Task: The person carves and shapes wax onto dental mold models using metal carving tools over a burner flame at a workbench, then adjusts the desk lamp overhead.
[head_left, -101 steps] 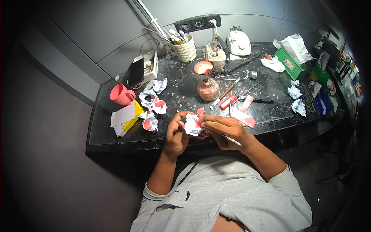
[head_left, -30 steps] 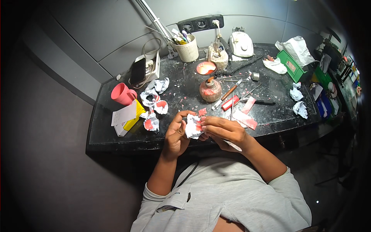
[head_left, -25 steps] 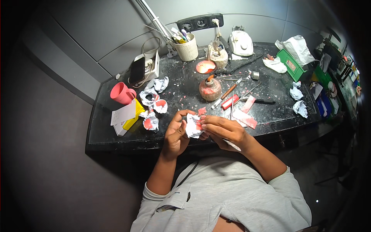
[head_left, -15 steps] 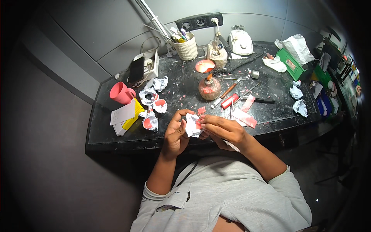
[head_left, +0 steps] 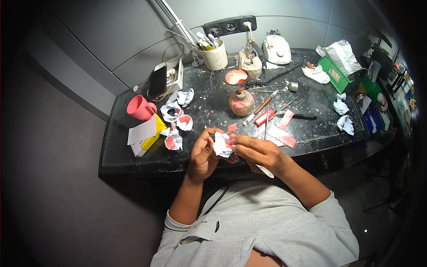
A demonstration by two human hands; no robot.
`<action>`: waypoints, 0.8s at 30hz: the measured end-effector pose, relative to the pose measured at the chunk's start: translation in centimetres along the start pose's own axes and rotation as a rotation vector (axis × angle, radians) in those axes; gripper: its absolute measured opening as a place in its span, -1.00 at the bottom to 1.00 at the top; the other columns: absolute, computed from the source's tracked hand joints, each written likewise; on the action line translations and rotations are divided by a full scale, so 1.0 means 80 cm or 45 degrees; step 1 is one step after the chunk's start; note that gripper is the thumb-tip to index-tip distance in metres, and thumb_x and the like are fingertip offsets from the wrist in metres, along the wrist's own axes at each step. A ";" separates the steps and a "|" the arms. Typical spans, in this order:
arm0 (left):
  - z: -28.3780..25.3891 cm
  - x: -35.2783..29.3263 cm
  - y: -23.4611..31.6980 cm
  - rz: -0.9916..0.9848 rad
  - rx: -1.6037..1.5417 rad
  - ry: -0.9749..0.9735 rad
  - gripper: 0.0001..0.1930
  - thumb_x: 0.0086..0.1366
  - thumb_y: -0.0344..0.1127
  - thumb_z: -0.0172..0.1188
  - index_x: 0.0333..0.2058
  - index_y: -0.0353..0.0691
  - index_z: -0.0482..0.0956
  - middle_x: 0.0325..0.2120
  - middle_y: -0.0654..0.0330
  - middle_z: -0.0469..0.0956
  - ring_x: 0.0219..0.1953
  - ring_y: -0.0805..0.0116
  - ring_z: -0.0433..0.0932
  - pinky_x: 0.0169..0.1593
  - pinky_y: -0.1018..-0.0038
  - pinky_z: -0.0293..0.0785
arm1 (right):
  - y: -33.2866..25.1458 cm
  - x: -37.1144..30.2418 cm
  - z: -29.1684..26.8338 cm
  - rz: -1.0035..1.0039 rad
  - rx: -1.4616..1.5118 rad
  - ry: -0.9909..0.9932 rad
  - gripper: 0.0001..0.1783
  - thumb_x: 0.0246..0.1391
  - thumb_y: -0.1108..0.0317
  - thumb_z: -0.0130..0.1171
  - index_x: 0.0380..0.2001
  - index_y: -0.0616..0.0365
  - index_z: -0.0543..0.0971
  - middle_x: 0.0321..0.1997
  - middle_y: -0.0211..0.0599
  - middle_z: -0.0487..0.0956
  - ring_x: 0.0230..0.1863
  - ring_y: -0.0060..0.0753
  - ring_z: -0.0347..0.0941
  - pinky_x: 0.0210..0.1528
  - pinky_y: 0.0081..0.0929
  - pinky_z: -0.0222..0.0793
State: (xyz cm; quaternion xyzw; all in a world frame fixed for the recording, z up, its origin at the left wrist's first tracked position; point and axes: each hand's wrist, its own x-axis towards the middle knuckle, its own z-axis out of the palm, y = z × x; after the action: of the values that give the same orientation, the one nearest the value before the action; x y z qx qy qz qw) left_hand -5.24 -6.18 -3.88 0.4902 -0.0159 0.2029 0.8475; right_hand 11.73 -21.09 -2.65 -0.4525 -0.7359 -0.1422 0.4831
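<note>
One ragged white piece (head_left: 221, 150) sits between the left hand (head_left: 202, 153) and the right hand (head_left: 260, 151) at the near side of the bench (head_left: 120, 153).
On my feed I see the left grip closed round its left side, likely steadying it so the pink patch (head_left: 228, 144) faces up; the right grip is narrow, fingertips at the right edge, a pale-ended tool (head_left: 265, 171) tucked in that hand, I'd guess to save setting it down. Whether the small pink square (head_left: 232, 127) just beyond is held or lying, I can't tell. Farther out, the round burner (head_left: 241, 106) and the pink strips (head_left: 283, 137) to its right look placed for easy reach; other white pieces (head_left: 177, 141) are grouped at left, clear of the hands.
</note>
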 end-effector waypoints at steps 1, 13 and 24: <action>0.001 0.000 -0.001 0.009 0.020 0.027 -0.49 0.56 0.00 -0.08 0.15 -0.38 0.23 -0.21 -0.14 0.62 -0.27 0.02 0.72 -0.18 0.18 0.73 | 0.001 0.000 0.000 0.002 0.004 -0.003 -0.64 0.02 0.52 0.34 -0.08 0.35 0.59 -0.01 -0.03 0.63 0.01 -0.09 0.66 -0.07 -0.34 0.70; 0.000 0.000 -0.001 0.010 0.039 0.031 -0.49 0.56 0.01 -0.10 0.15 -0.38 0.23 -0.21 -0.14 0.62 -0.27 0.01 0.72 -0.17 0.15 0.73 | 0.004 -0.006 -0.002 0.046 0.055 -0.042 -0.65 0.07 0.49 0.24 -0.04 0.34 0.57 0.06 -0.05 0.60 -0.09 -0.12 0.68 -0.21 -0.37 0.70; 0.005 0.001 -0.003 0.022 0.069 0.093 -0.50 0.58 0.00 -0.14 0.13 -0.40 0.24 -0.21 -0.16 0.62 -0.29 0.02 0.72 -0.19 0.17 0.73 | 0.009 -0.014 0.006 0.060 0.069 0.009 -0.65 0.07 0.49 0.22 -0.03 0.31 0.57 0.09 -0.03 0.60 -0.16 -0.10 0.69 -0.23 -0.35 0.69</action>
State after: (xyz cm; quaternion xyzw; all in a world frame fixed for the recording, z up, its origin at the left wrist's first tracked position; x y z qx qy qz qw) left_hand -5.01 -6.54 -3.84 0.5052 0.0164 0.2282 0.8321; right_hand 12.19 -20.97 -4.00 -0.4559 -0.7269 -0.1125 0.5012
